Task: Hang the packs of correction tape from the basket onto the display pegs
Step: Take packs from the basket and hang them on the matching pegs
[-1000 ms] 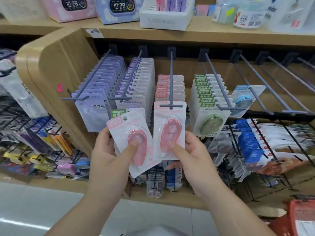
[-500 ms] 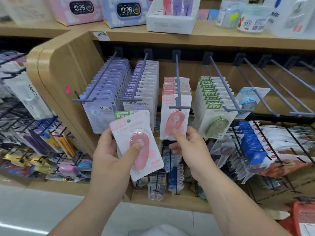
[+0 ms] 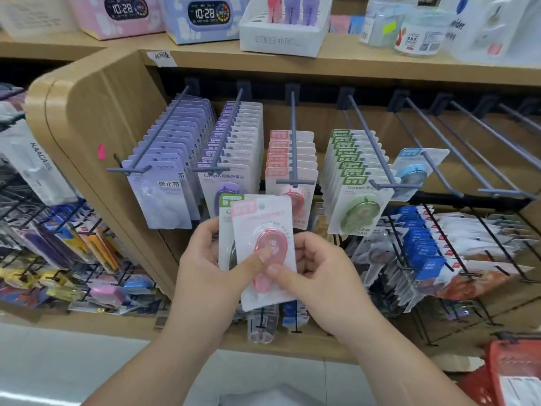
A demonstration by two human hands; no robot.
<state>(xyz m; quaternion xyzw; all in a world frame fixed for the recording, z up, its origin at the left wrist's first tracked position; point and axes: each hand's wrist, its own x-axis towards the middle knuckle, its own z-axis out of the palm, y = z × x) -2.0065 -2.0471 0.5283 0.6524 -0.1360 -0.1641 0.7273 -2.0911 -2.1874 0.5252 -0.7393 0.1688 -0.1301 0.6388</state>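
Low to the right of the hands, by the frame's corner: red plastic basket [image 3: 515,373]. Gripped in the left hand [image 3: 205,268], fingers curled behind and thumb across the front: two flat, card-backed packs, fanned. Pink pack [image 3: 263,218] in front with a glossy oval blister, green pack [image 3: 226,212] peeking out behind it, up and left. Pinched as well by the right hand [image 3: 319,271], thumb on the blister's lower end, fingers curled at the card's right edge.

Just above the hands: centre peg [image 3: 293,142], a thin grey rod with a T-bar tip, carrying roughly seven hung pink packs [image 3: 278,172], front one hard against the bar, bare rod behind. Up and right: green row [image 3: 360,209], one blue pack [image 3: 411,174], then bare pegs [image 3: 508,194]. Up and left: two purple rows [image 3: 164,194]. Farthest, over everything: pale wooden shelf [image 3: 336,63] with two clock boxes [image 3: 205,16].
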